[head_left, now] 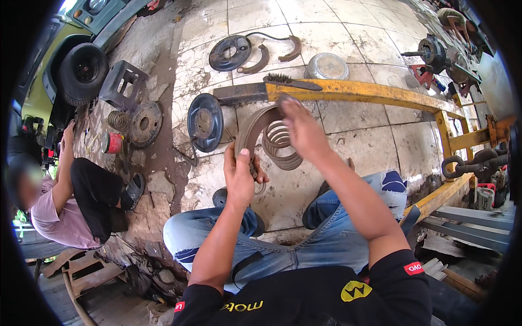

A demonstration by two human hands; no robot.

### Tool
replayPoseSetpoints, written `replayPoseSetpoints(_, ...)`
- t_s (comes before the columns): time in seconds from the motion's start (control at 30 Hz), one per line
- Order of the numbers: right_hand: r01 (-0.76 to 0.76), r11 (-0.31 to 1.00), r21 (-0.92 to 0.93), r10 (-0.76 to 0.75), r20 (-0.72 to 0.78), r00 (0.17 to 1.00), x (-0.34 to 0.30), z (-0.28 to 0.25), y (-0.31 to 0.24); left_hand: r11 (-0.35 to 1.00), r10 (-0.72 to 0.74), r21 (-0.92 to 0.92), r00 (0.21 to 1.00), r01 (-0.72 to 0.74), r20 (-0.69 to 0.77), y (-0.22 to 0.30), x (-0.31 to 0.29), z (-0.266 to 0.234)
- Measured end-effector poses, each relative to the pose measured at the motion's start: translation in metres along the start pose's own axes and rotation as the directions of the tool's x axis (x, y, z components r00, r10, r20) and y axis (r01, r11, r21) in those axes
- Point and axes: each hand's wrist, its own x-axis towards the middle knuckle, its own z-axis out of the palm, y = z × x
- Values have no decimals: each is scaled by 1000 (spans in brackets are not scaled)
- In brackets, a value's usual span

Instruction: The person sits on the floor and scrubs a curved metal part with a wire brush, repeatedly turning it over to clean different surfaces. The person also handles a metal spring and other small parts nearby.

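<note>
A curved brake shoe (251, 130) is held up in front of my knees. My left hand (239, 176) is closed round its lower end, the thumb on the near face. At its upper end is my right hand (302, 130), fingers bent together against the lining; a dark patch under the fingertips is too small to name. Just behind the shoe, a coil spring (284, 160) rests on the tiles, partly hidden. A wire brush (291, 83) lies on the yellow metal beam (364, 92) beyond my hands. The black round backing plate (205, 123) leans left of the shoe.
Two more brake shoes (255, 61), another black plate (230, 53) and a silver round cover (327, 67) lie beyond the beam. At left, a person (65, 201) sits near a rusty disc (145, 125), a red can (112, 143), a crate (123, 86) and a vehicle wheel (83, 73).
</note>
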Motion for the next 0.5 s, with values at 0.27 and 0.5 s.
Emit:
replayPoseSetpoints(0.27,397,905,-154,-421,-189,887,-1,5,-12,998,56,22,998,-56,-6,-3,0,1)
replayPoseSetpoints(0.5,119,980,-163,-144,-151,978,5,4,30,1000,17,-16,999,-18,-28,5,1,4)
